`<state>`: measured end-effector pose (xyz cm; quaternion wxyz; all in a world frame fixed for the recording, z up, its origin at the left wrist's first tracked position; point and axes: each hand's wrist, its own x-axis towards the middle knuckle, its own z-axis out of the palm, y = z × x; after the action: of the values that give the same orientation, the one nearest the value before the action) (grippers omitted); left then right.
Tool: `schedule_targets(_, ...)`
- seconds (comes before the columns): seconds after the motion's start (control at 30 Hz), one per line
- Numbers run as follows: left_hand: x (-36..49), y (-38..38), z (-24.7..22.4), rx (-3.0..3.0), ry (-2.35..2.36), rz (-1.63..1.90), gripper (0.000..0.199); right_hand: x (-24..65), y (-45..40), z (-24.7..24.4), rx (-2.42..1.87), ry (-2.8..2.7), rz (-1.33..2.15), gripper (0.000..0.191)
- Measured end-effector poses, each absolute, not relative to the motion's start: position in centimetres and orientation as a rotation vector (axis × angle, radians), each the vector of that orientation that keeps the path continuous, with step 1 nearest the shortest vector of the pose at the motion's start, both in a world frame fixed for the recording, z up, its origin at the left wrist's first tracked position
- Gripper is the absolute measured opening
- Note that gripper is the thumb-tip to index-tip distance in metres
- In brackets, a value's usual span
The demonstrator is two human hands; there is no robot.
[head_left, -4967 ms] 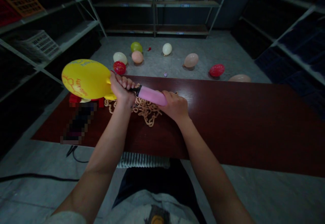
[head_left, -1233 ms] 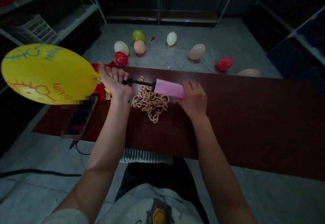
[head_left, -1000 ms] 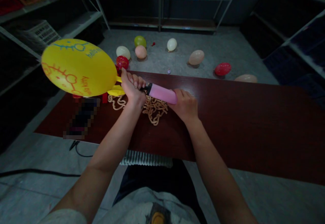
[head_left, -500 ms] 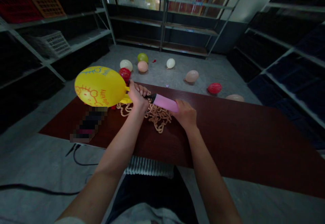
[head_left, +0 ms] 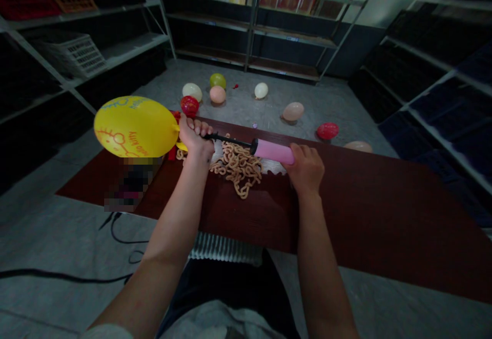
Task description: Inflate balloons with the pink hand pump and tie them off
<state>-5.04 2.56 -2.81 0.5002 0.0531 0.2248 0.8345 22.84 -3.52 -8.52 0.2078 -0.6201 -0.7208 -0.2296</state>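
Note:
A pink hand balloon pump (head_left: pixel 273 152) stretches between my hands above the table, its black rod (head_left: pixel 234 141) drawn out. My right hand (head_left: pixel 306 168) is closed around the far end of the pink barrel. At the rod's other end, my left hand (head_left: pixel 195 136) is closed on the pump and around the neck of an inflated yellow balloon (head_left: pixel 136 127), which hides the nozzle. The balloon points left and carries printed drawings and "hello kitty" lettering. Below the pump lies a tangled heap of tan twisted cord (head_left: pixel 240 170), partly over a pale ribbed cloth.
The dark red-brown table (head_left: pixel 365 211) bears a blurred-out device (head_left: pixel 132 185) at left. Several balloons lie on the floor beyond, among them a red balloon (head_left: pixel 327 131) and a green balloon (head_left: pixel 218 81). Metal shelves (head_left: pixel 249 26) surround the area; cables (head_left: pixel 65 277) run at lower left.
My hands have moved apart, the right one rightward with the pink barrel, the left one leftward with the balloon. More of the black rod shows. The view has shifted slightly.

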Motion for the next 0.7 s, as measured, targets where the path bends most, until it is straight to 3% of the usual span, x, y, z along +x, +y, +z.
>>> schedule_targets(0.33,-4.6,0.3,0.2,0.194,0.576,2.069,0.051,22.8,-3.8,-8.3,-1.843,-1.752,-0.459,0.034)
schedule_targets(0.7,-2.9,0.1,0.1,0.303,0.662,2.108,0.051,19.7,-4.4,-7.6,-1.772,-1.921,-0.348,0.029)
